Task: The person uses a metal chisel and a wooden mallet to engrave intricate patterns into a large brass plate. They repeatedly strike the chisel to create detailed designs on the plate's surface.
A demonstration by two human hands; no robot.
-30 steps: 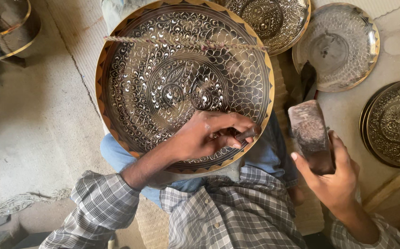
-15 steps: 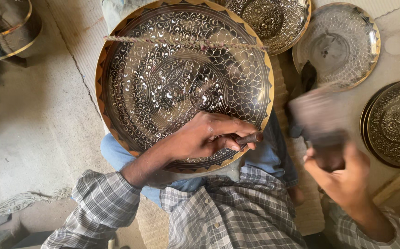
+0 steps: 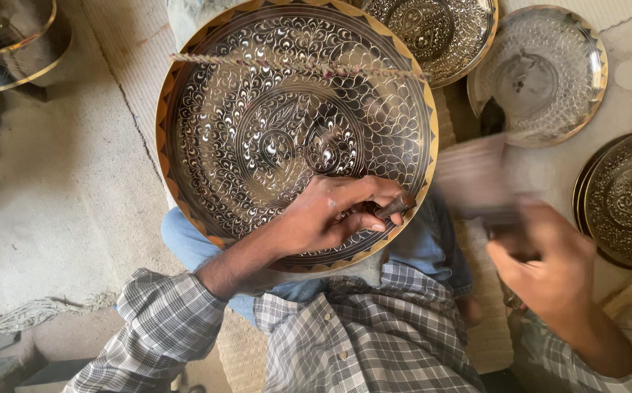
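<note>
Head view, looking down: one large engraved plate (image 3: 294, 131) with a gold rim rests tilted on the person's lap, and one braided cord (image 3: 301, 67) lies across its upper part. The left hand (image 3: 323, 218) sits on the plate's lower rim, fingers pinched around one short dark chisel (image 3: 396, 206) whose tip meets the metal. Right of the plate, the right hand (image 3: 549, 269) is closed around the handle of one hammer (image 3: 476, 178), whose head is blurred by motion. Four smaller engraved plates are counted about the large one: one dark plate (image 3: 440, 33) above its right edge, one pale plate (image 3: 542, 73) farther right, one plate (image 3: 625, 196) at the far right, and one plate (image 3: 3, 36) well to its upper left. Compared with half a second earlier, the hammer head lies closer to the chisel; the left hand's grip is unchanged.
</note>
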